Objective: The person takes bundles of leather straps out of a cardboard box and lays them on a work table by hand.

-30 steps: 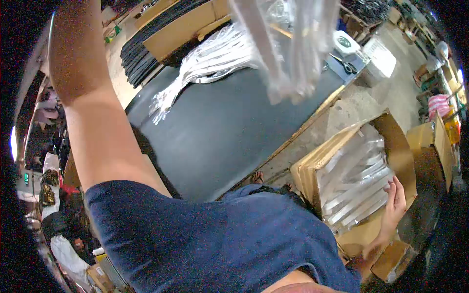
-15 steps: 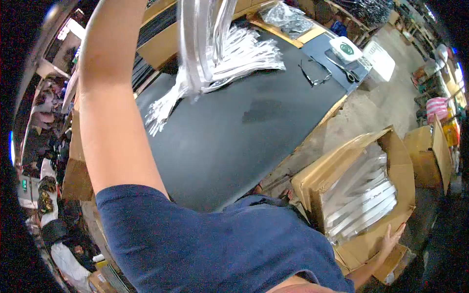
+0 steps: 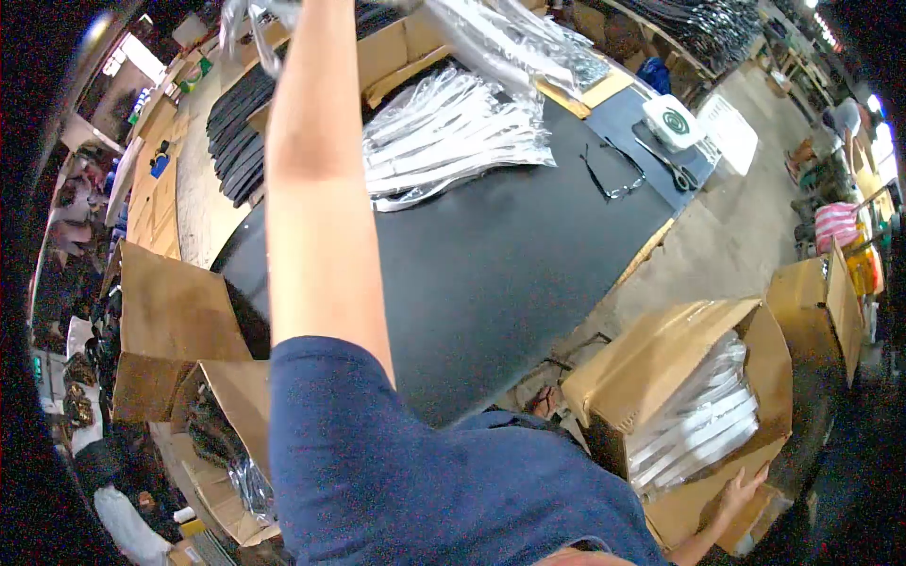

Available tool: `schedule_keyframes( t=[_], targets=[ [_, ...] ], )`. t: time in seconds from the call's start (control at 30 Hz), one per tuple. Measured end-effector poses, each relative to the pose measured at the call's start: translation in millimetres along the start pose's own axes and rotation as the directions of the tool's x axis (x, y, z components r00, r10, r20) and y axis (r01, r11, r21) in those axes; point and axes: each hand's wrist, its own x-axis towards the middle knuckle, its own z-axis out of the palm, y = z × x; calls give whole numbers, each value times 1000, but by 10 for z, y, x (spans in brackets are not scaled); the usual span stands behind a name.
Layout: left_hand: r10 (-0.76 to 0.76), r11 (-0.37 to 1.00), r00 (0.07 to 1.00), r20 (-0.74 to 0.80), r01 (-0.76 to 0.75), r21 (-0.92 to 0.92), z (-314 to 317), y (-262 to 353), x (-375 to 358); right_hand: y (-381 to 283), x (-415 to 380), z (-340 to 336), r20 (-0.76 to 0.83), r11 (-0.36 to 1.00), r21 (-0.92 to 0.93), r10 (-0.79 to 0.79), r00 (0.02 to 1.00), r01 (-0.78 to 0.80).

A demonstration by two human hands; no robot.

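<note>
My left arm point(image 3: 326, 170) reaches up past the top edge, so its hand is out of sight. Clear plastic sleeves point(image 3: 495, 42) hang at the top right of that arm, blurred, with more clear plastic point(image 3: 250, 28) to its left. Below them, a fanned pile of shiny clear-and-white strip packs point(image 3: 458, 127) lies on the black tabletop point(image 3: 472, 274). At the lower right, my right hand point(image 3: 743, 492) rests with fingers apart against a flap of an open carton point(image 3: 604, 377). Inside that carton lie similar strip packs point(image 3: 698, 420).
Eyeglasses point(image 3: 613, 174), scissors point(image 3: 670, 165) and a white box with a green mark point(image 3: 672, 123) sit at the table's right end. Dark strips point(image 3: 236, 132) are stacked at the left. Another open carton point(image 3: 179, 321) stands lower left. A person point(image 3: 840, 123) is far right.
My left arm has swung to the right. The hanging sleeves have moved up and right, away from the pile. My right hand stays at the carton flap.
</note>
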Motion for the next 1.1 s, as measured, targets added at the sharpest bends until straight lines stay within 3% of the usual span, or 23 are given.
schedule_keyframes(
  t=[0.13,0.17,0.2,0.23,0.27,0.33,0.37,0.43,0.5,0.53,0.57,0.67,0.73,0.77,0.8,0.87,0.9,0.93,0.97,1.0,1.03,1.07,1.1],
  targets=[
    [15,980,976,-218,-58,-192,-1204,-327,-39,251,90,110,-64,1000,10,7,998,-6],
    [44,977,948,-314,-107,-186,-1497,-443,-127,325,133,82,-49,987,-151,-56,997,48],
    [97,975,912,-399,-168,-147,-1791,-535,-256,440,200,56,-25,945,-309,-120,992,107],
    [175,984,795,-581,-129,119,-1910,-452,-411,658,257,69,-20,942,-309,-142,990,129],
    [203,979,776,-597,-157,129,-1943,-343,-699,752,290,36,-7,945,-308,-118,993,110],
    [233,972,748,-621,-185,142,-2138,-247,-941,232,197,-53,7,962,-273,-2,1000,3],
    [313,941,685,-658,-132,311,-2456,-350,-816,-18,136,-106,14,962,-268,51,999,-46],
    [398,882,615,-680,-54,467,-2868,-355,-721,-418,41,-186,30,951,-280,147,989,-133],
    [488,534,682,-544,259,805,-3118,-219,-681,-757,-24,-239,43,942,-283,202,978,-182],
    [494,532,678,-545,260,806,-3244,-181,-672,-836,-56,-226,37,953,-249,186,982,-171],
    [589,404,725,-357,119,907,-3364,-159,-679,-916,-88,-211,30,963,-216,170,985,-159],
    [620,138,766,-169,106,985,-3578,-59,-789,-588,-42,-152,9,984,-154,89,996,-87],
    [648,383,661,-379,147,912,-3691,6,-890,-329,69,-147,4,985,-165,45,999,-43],
    [349,821,851,-393,-75,567,-3856,96,-899,-293,97,-177,55,952,-305,40,998,-21],
    [196,870,742,-642,171,463,-3973,85,-938,-256,116,-212,105,900,-437,49,993,2],
    [68,933,710,-701,204,297,-3965,138,-1101,-52,199,-167,102,932,-361,51,994,-10],
    [-236,944,851,-469,314,96,-4231,223,-1017,33,181,-140,107,959,-282,40,993,-8],
    [-483,876,865,-137,478,-66,-4494,217,-958,-51,167,-104,69,964,-259,80,994,-60],
    [-524,850,823,-219,523,-67,-4133,383,-1138,-54,162,-70,85,975,-118,196,977,-186],
    [-570,813,767,-293,578,-68,-3717,602,-1347,667,272,120,21,999,4,48,999,-49],
    [-572,817,756,-319,560,-136,-3627,678,-1401,43,139,-4,65,996,80,20,998,-25],
    [-548,827,768,-333,557,-77,-3963,608,-1249,370,195,101,37,998,69,0,999,-3],
    [-453,824,845,-285,518,227,-4112,639,-1326,99,107,51,55,978,204,-46,997,33]
  ],
)
